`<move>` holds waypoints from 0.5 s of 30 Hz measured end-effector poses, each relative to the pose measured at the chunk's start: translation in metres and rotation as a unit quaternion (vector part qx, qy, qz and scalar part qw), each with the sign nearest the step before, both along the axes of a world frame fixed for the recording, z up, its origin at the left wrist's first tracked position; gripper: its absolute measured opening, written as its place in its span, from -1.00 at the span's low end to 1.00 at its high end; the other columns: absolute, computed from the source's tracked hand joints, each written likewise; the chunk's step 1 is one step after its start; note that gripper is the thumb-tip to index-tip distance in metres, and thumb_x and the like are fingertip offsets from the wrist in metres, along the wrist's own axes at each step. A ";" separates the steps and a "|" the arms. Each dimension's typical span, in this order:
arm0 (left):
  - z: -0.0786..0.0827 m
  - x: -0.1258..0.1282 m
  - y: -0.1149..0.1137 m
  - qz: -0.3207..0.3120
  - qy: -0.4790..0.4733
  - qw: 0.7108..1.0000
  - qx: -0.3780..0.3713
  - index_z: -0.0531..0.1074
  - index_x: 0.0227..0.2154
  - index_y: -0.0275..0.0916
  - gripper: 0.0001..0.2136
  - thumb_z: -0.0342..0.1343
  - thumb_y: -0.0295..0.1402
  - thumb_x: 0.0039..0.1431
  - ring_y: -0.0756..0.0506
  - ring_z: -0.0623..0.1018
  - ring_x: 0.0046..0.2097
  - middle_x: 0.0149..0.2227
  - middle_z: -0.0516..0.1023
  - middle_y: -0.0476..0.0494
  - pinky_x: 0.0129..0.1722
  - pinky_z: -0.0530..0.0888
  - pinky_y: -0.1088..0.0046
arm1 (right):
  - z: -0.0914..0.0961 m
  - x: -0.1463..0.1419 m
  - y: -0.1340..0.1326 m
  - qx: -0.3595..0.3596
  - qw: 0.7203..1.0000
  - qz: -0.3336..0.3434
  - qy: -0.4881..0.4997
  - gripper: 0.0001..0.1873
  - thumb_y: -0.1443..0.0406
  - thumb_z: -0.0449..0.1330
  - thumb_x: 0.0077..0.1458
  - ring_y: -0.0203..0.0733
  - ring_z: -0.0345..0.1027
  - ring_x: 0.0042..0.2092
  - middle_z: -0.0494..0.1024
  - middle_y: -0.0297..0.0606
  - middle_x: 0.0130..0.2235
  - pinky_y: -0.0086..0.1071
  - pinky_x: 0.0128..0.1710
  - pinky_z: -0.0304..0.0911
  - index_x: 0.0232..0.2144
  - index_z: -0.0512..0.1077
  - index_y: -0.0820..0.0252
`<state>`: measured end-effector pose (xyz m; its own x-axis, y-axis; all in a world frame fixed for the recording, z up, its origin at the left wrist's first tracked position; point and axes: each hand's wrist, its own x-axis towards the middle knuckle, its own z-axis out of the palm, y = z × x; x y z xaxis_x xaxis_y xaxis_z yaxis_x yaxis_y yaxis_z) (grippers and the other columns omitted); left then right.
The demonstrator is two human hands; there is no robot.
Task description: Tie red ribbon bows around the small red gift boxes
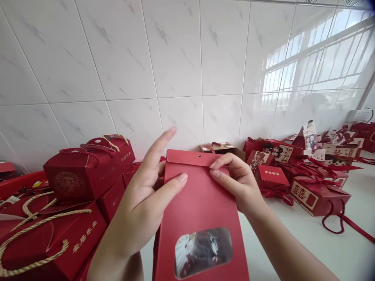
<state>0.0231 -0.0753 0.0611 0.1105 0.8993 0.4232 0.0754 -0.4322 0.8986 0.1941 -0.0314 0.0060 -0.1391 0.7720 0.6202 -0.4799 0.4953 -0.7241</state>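
A tall red gift box stands before me at the lower middle, with a folded flap along its top edge. The flap has a small hole in it. Through a clear window low on the front, printed or wrapped contents show, too glossy to make out. My left hand grips the box's upper left side, thumb on the front and index finger raised away from it; its other fingers are partly hidden behind the box. My right hand pinches the right end of the flap between thumb and index finger.
Several red gift boxes with rope handles are stacked on the left. To the right, smaller red boxes with ribbons crowd the white table. A brown open box sits behind, against the tiled wall.
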 end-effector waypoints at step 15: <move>0.010 -0.024 -0.006 0.213 0.104 0.971 -0.022 0.46 -0.52 -0.23 -0.67 0.10 -0.04 0.06 0.06 0.35 -0.63 -0.64 0.42 0.04 -0.67 0.21 0.68 | -0.046 0.034 0.091 -0.192 0.941 -0.228 -0.157 -0.76 0.14 0.23 0.07 -0.17 0.42 -0.18 0.56 -0.25 -0.24 -0.36 -0.19 0.32 -0.29 0.53 0.18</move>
